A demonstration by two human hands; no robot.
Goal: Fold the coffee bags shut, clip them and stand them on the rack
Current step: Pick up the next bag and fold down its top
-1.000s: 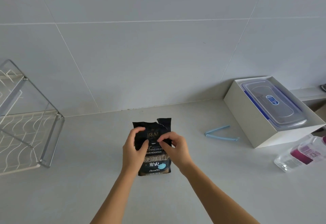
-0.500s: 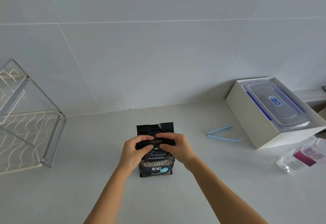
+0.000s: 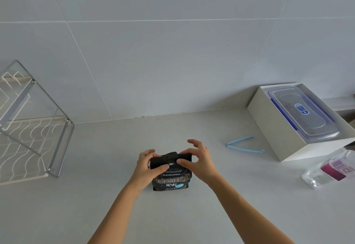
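Observation:
A black coffee bag (image 3: 172, 175) with gold and white lettering stands on the grey counter in the middle of the view, its top folded down. My left hand (image 3: 144, 167) grips the bag's folded top on the left side, thumb across the front. My right hand (image 3: 199, 159) pinches the folded top on the right with thumb and one finger, the other fingers spread loosely above. A light blue clip (image 3: 243, 144) lies open in a V on the counter, to the right of the bag. The wire rack (image 3: 34, 128) stands at the far left.
A white box (image 3: 269, 128) holding a clear lidded container (image 3: 301, 113) with blue clasps sits at the right by the wall. In front of it lies a clear packet (image 3: 332, 168) with a magenta label. A tiled wall backs the counter.
The bag's top flap has been rolled further down, so the bag stands shorter. My right hand's outer fingers have lifted and spread, while my left hand keeps its grip.

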